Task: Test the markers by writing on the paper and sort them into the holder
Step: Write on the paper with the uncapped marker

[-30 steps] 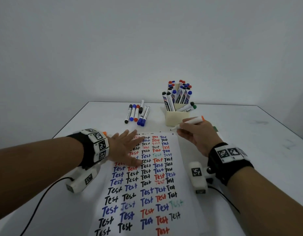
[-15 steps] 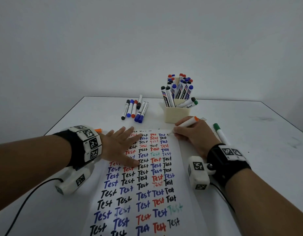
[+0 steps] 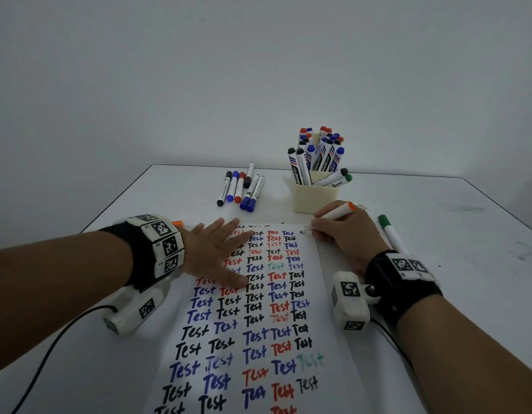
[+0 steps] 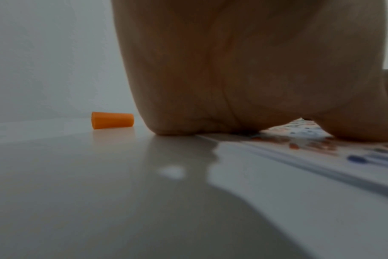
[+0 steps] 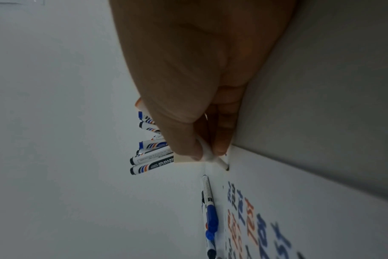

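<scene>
From the head view, my left hand point(image 3: 216, 255) lies flat, fingers spread, pressing the white paper sheet covered in "Test" words point(image 3: 252, 324). My right hand point(image 3: 345, 234) pinches an orange-ended white marker point(image 3: 333, 213), tip at the paper's far right corner, just near the cream plastic holder point(image 3: 314, 198). Left wrist view: an orange cap point(image 4: 112, 120) lies on the white table point(image 4: 78, 192). Right wrist view: my fingers point(image 5: 222, 140) grip the marker, tip on paper.

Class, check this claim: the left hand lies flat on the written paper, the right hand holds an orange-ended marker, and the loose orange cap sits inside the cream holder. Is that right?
One detail is wrong. The small orange plastic cap lies on the white table beside the left hand, not in the cream plastic holder; the left wrist view shows it. The rest stands: that hand lies flat on the written paper sheet, and the right hand holds the orange-ended white marker.
</scene>
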{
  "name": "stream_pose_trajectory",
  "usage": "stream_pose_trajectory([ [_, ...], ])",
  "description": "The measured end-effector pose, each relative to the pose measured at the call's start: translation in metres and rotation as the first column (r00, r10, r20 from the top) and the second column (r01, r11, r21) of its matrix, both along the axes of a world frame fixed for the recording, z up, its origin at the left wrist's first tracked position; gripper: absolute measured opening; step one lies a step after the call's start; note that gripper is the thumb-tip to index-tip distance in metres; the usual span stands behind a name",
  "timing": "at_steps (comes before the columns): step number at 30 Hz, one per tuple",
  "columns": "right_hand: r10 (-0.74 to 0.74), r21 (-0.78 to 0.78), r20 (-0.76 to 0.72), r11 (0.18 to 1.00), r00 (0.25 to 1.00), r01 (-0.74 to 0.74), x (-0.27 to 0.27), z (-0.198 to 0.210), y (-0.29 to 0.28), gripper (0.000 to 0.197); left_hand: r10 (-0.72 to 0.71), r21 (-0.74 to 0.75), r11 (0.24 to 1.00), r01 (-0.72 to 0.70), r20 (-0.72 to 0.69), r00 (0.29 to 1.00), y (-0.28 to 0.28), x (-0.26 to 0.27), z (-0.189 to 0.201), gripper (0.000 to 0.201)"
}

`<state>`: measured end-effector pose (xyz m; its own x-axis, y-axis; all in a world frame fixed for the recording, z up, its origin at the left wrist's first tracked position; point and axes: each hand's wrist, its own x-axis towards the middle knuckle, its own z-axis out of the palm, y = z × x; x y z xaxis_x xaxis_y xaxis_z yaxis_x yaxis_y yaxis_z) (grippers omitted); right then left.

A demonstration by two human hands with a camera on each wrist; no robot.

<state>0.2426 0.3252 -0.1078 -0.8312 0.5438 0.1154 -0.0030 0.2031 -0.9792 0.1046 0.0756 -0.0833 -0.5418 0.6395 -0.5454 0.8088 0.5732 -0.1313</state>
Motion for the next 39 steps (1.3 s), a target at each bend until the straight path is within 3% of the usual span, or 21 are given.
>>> stream_pose_trajectory([
  [35,-0.040,0.015,-0.007,0.999,0.999,0.040,0.0021,0.0014,0.0005,0.008,0.004,-0.005,1.000,-0.004,0.007,1.000,0.0006,0.0025,0.0034,0.117],
  [39,-0.078,-0.124,-0.054,0.990,0.995,0.071,0.0052,0.0017,0.0016,0.011,0.004,0.007,1.000,-0.004,0.006,1.000,0.0005,0.0024,0.0037,0.115],
])
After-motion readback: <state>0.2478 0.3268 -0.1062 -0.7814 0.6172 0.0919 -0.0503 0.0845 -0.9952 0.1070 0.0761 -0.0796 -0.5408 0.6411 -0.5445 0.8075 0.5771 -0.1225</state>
